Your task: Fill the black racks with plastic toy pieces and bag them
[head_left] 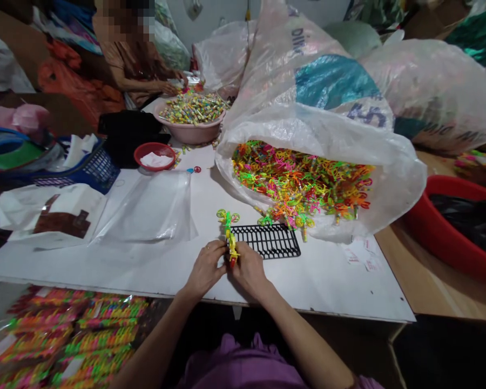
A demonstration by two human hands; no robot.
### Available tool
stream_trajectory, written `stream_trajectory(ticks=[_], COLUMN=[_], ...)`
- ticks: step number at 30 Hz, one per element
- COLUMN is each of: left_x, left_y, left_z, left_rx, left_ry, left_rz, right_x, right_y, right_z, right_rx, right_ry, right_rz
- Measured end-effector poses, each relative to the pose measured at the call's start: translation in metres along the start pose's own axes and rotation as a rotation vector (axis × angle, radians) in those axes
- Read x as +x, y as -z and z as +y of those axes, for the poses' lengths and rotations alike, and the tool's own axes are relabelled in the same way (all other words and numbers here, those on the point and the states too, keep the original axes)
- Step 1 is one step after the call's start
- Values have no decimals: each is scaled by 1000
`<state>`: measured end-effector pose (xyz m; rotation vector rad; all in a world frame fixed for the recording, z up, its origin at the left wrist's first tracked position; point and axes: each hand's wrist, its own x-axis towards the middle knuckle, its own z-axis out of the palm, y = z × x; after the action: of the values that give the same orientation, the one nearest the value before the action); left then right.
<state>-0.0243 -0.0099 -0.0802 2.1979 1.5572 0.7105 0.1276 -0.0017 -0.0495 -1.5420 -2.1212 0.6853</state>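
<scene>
Close to the front edge of the white table, my left hand (206, 267) and my right hand (249, 269) meet around small plastic toys (231, 243) that look like toy bicycles. The pieces stand in a line pointing away from me, green with spoked wheels at the far end, yellow in the middle and red nearest me. The fingers of both hands are closed on the sides of the yellow part, and my fingertips are partly hidden. Just right of the toys, partly behind my right hand, a black slotted plastic rack (273, 241) lies flat on the table.
A large white sack (392, 162) spills colourful plastic toys (299, 178) onto the table (146, 267). Clear plastic bags (149, 210), a red bowl (140, 156) and a blue basket (99, 170) are left. Behind, a person (133, 70) works beside a pink basin (194, 132). A red tub (449, 227) stands right.
</scene>
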Motion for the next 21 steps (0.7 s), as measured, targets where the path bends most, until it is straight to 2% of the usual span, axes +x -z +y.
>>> stream_trajectory(ticks=[3, 7, 10, 17, 21], left_x=[0, -6, -5, 1, -5], left_y=[-2, -3, -5, 0, 3], left_z=[-3, -1, 1, 4, 10], left_rx=[-16, -9, -123, -117, -128], left_ry=[6, 14, 42, 118, 79], left_rz=[22, 88, 98, 33, 30], right_x=[3, -8, -9, 8, -4], right_y=[-3, -11, -17, -20, -22], right_z=[-3, -5, 3, 8, 10], right_rx=[9, 116, 127, -13, 42], right_ry=[-1, 59, 66, 77, 125], right_rz=[33, 75, 58, -64, -24])
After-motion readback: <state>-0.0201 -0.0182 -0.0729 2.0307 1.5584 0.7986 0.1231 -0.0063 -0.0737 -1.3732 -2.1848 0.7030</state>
